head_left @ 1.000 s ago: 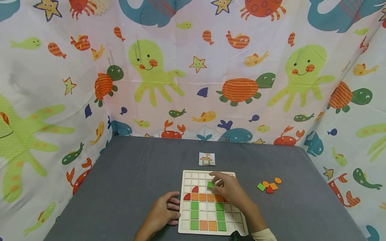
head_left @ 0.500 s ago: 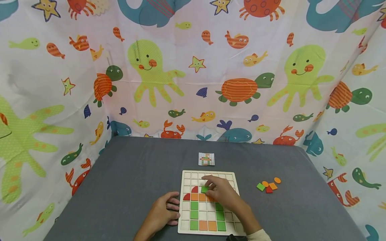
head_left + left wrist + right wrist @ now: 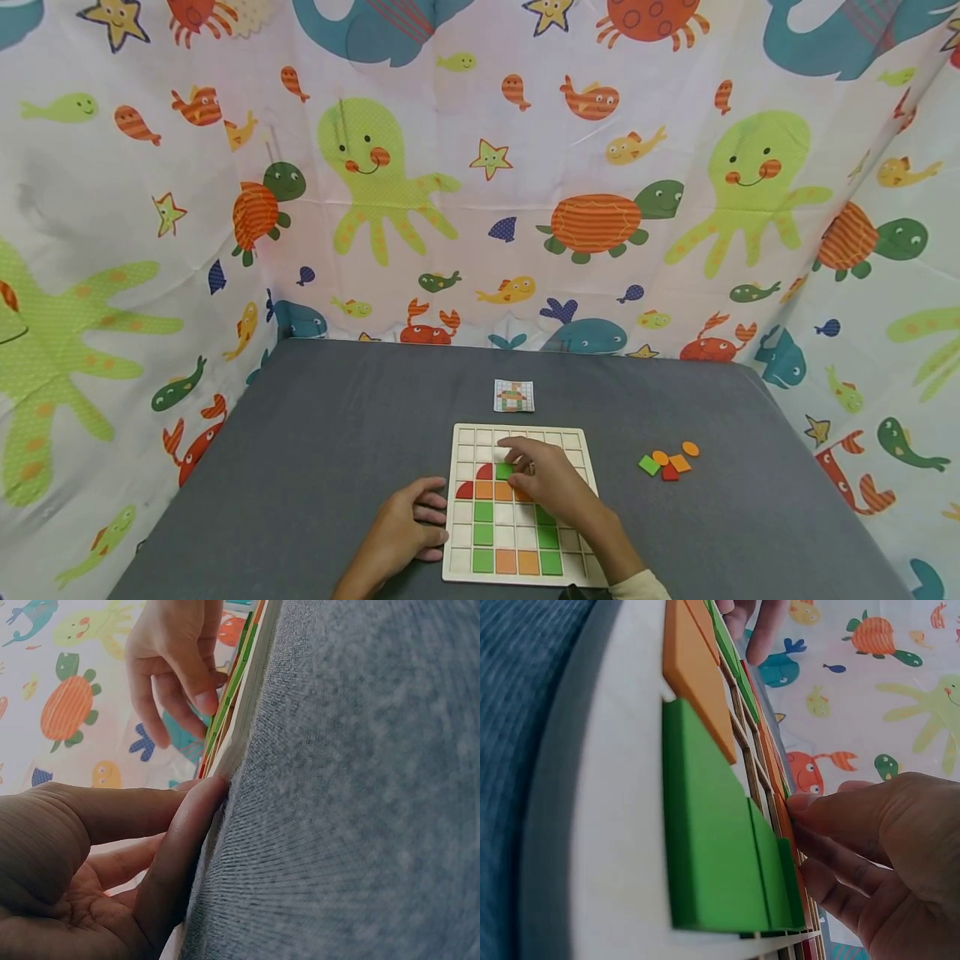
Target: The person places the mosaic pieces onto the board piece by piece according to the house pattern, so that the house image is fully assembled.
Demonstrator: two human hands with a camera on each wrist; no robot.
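Note:
A wooden grid board [image 3: 461,437] lies on the table, with green and orange square tiles and red quarter-round tiles in its cells. My right hand [image 3: 551,483] reaches over the board from the right and pinches a green square tile [image 3: 503,472], right beside the upper red quarter-round [image 3: 485,472]. In the right wrist view the thumb [image 3: 810,806] is at the board's surface, beyond a green tile [image 3: 705,832]. My left hand [image 3: 401,529] rests at the board's left edge. Its fingertips [image 3: 214,791] touch that edge in the left wrist view.
Behind the board lies a small pattern card [image 3: 513,396]. To the right is a loose group of tiles: a green square [image 3: 649,466], orange circles [image 3: 691,449], an orange square [image 3: 680,463] and a red piece [image 3: 671,473]. Printed sea-animal curtains [image 3: 480,200] surround the grey table [image 3: 337,417].
My right hand has moved left across the board with the green square tile, which now sits against the red quarter-round. My left hand stays at the left edge.

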